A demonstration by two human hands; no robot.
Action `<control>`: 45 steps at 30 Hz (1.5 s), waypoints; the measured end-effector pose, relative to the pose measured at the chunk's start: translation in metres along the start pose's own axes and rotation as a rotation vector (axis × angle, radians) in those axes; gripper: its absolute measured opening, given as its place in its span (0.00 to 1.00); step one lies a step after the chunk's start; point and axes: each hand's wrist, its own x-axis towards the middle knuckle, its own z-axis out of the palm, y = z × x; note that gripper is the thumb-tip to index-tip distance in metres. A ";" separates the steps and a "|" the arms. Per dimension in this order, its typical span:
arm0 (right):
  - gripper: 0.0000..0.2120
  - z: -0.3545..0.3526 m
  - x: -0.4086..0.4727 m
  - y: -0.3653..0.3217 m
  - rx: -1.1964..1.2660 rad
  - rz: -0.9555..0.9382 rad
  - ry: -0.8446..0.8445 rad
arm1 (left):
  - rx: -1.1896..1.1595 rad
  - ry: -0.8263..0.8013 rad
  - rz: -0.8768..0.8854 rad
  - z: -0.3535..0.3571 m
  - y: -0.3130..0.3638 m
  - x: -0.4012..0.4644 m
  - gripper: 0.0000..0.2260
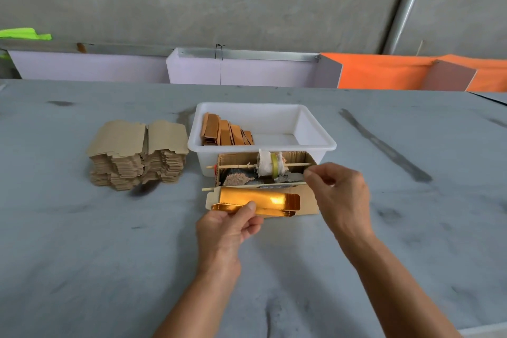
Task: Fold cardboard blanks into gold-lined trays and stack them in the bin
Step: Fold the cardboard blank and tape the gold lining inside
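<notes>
- The cardboard blank (258, 202), gold foil on its inner face and plain brown outside, sits half folded in front of the left hand (229, 228); one long wall is already turned up along its near edge.
- The left hand grips that near wall, thumb pressed on the shiny gold and the other fingers curled under it.
- The right hand (338, 195) hovers just beyond the blank's far right corner, thumb and forefinger pinched together; whether they hold a flap or a bit of tape I cannot tell.
- To do this fold well, I would keep the left thumb firm on the crease so the wall stays square, then bring the end tabs in cleanly; the foil looks slick and will show creases.
- Just past both hands stands a small open cardboard box (263, 170) with thin wooden sticks through it, one carrying a roll of white cloth-like tape.
- Behind that is the white plastic bin (315, 132), smooth-walled, with finished trays (226, 132) leaning in a row at its left end.
- Well to the left of the left hand, a thick stack of flat blanks (137, 153) rests on the grey, scuffed tabletop (82, 255).
</notes>
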 end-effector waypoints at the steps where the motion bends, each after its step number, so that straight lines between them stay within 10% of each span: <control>1: 0.06 0.001 0.008 -0.001 -0.029 -0.005 -0.020 | 0.003 0.001 0.003 0.001 0.000 0.000 0.05; 17: 0.10 0.044 0.072 0.003 -0.808 -0.095 -0.490 | 0.052 -0.002 -0.024 -0.005 -0.003 0.005 0.05; 45: 0.19 0.071 0.080 0.009 -0.641 0.256 -0.367 | 0.016 -0.014 -0.062 -0.007 -0.004 0.004 0.05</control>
